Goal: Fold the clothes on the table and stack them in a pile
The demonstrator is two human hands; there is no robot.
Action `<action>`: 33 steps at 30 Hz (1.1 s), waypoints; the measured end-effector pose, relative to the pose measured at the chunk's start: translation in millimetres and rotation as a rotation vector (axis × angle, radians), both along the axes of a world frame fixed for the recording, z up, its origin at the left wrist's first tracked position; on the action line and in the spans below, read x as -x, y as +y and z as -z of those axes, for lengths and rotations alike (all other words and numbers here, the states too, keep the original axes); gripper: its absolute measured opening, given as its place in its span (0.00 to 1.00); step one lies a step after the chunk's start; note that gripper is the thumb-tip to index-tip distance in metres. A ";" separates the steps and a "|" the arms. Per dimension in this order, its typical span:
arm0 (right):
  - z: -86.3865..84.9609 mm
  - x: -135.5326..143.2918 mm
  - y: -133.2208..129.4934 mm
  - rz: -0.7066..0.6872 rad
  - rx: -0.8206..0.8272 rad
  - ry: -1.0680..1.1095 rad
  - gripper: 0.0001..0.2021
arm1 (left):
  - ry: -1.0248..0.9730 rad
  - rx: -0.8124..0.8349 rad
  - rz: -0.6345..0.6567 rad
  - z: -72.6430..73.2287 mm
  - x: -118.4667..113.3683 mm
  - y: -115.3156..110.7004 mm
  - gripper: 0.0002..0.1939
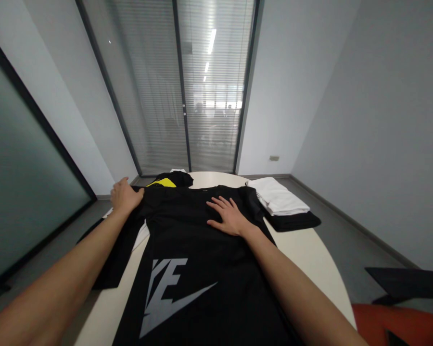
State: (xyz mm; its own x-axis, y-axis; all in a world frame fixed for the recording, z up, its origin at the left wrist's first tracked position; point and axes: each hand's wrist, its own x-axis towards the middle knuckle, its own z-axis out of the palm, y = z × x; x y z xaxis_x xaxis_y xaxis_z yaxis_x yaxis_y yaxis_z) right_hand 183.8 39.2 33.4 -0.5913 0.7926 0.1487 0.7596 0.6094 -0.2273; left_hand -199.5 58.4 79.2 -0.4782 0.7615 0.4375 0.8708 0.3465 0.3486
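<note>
A black T-shirt (216,283) with a grey printed logo lies spread out on the table, its neckline at the far side. My right hand (227,216) rests flat on its upper chest, fingers spread. At the shirt's left sleeve is my left hand (125,196), its thumb stretched out toward the fabric. Its other fingers are partly hidden, but nothing shows in its grasp. Under my left forearm, dark clothing (111,269) with a bit of white fabric (141,235) hangs over the table's left side.
A folded white garment (279,196) sits on a folded black one (296,221) at the right of the pale table (321,269). Black and yellow clothing (166,181) lies at the far left. A red chair (393,324) stands at the lower right; glass panels with blinds (212,134) are behind.
</note>
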 end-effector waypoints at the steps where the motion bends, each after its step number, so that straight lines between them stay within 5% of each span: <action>1: -1.5 4.1 -3.2 -0.062 0.017 0.000 0.39 | 0.087 -0.070 -0.035 0.2 -10.3 -5.6 0.34; 5: 1.3 15.9 -13.4 -0.159 0.141 -0.064 0.41 | 0.286 0.022 0.199 10.1 -52.7 -25.9 0.20; 8: 3.6 19.0 -17.6 -0.142 0.233 -0.102 0.46 | 0.290 0.202 0.407 29.8 -74.7 -33.9 0.25; 11: 0.6 20.1 -20.1 -0.155 0.266 -0.112 0.52 | 0.314 0.332 0.421 52.3 -87.2 -37.1 0.34; 15: -1.7 18.7 -19.2 -0.118 0.236 -0.058 0.51 | 0.365 0.460 0.358 71.8 -96.7 -36.5 0.35; 19: 6.3 13.5 -13.2 0.053 0.226 -0.063 0.48 | 0.323 0.447 0.360 82.2 -100.8 -30.0 0.40; 24: 14.8 9.0 -3.9 0.101 0.201 -0.086 0.48 | 0.260 0.344 0.418 90.0 -99.2 -20.4 0.40; 33: 18.8 6.2 2.0 0.109 0.188 -0.095 0.48 | 0.493 0.163 0.583 79.9 -68.8 -32.1 0.29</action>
